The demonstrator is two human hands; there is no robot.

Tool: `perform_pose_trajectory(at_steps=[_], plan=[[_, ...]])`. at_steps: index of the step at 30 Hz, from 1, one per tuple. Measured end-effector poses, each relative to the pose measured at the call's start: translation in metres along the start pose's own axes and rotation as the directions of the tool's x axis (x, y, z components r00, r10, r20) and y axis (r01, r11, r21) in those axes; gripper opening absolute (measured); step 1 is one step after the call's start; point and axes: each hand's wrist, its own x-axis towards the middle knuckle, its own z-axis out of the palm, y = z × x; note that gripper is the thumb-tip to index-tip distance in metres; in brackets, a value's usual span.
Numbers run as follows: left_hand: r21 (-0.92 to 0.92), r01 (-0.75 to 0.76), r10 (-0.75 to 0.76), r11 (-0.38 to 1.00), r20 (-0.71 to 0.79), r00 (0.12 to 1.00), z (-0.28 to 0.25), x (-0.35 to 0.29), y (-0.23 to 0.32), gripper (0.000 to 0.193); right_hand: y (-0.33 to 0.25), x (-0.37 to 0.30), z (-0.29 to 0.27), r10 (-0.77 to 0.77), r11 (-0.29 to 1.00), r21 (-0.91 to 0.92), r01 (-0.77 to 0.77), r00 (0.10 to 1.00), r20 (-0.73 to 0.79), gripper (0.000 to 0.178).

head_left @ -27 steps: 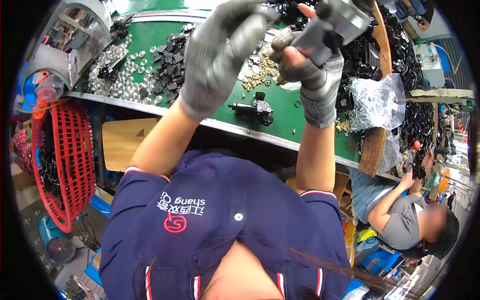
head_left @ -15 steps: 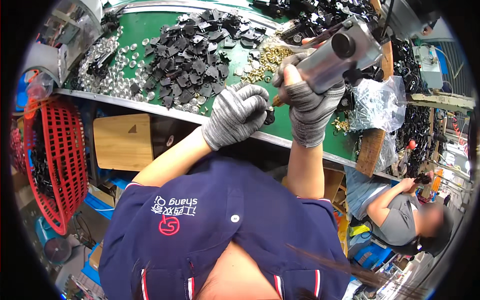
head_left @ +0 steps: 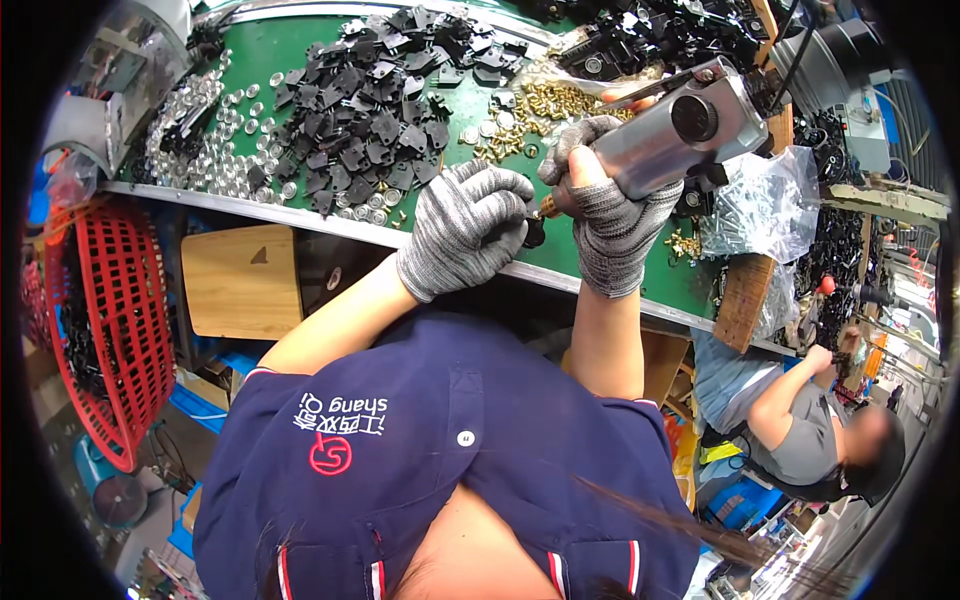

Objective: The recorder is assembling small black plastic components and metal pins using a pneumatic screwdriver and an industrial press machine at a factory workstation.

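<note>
In a grey knitted glove, my right hand (head_left: 622, 235) is closed round a silver-bodied power screwdriver (head_left: 655, 145). Its brass-coloured tip (head_left: 547, 207) points left toward my left hand (head_left: 463, 235), which wears a matching glove. The left fingers are curled round a small black part (head_left: 536, 232) at the bench's near edge, mostly hidden by the glove. The tip meets or nearly meets that part; I cannot tell which. Beyond my hands lie loose brass screws (head_left: 560, 103) and a heap of flat black brackets (head_left: 365, 125).
Many small silver round caps (head_left: 200, 130) cover the green bench's left side. A clear bag of silver screws (head_left: 760, 210) lies right, beside a wooden block (head_left: 743, 300). A red basket (head_left: 120, 330) stands at left, near a wooden stool (head_left: 240, 280). A co-worker (head_left: 805, 430) sits at right.
The whole view has shifted slightly. Both my hands keep their hold, with the screwdriver and black part in nearly the same place. The co-worker's arm at right has moved.
</note>
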Motion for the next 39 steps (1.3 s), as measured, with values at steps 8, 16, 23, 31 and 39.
perform_pose_trajectory(at_steps=[8, 16, 23, 31, 39], plan=[[0.041, -0.014, 0.013, 0.999, 0.022, 1.0, -0.004, 0.0, 0.002, 0.017, 0.029, 0.049, -0.024, -0.409, 0.908, 0.188, 0.373, 0.7, 0.585, 0.06], [-0.03, -0.022, 0.023, 0.999, 0.041, 0.999, -0.002, -0.002, 0.001, 0.02, 0.024, 0.028, -0.032, 0.042, 0.954, 0.239, -0.181, 0.87, 0.491, 0.052], [-0.071, -0.023, 0.026, 0.997, 0.036, 0.999, -0.005, 0.004, 0.001, 0.017, -0.007, 0.029, -0.014, 0.02, 0.915, 0.35, -0.198, 0.892, 0.452, 0.051], [-0.154, 0.144, -0.134, 0.977, 0.076, 0.988, -0.016, 0.011, 0.013, 0.016, -0.03, 0.064, -0.001, -0.128, 0.981, 0.181, 0.063, 0.918, 0.375, 0.059], [-0.214, 0.314, -0.313, 0.925, 0.039, 0.949, -0.031, 0.02, -0.001, 0.012, -0.009, 0.07, -0.005, -0.122, 0.991, 0.092, 0.102, 0.96, 0.252, 0.055]])
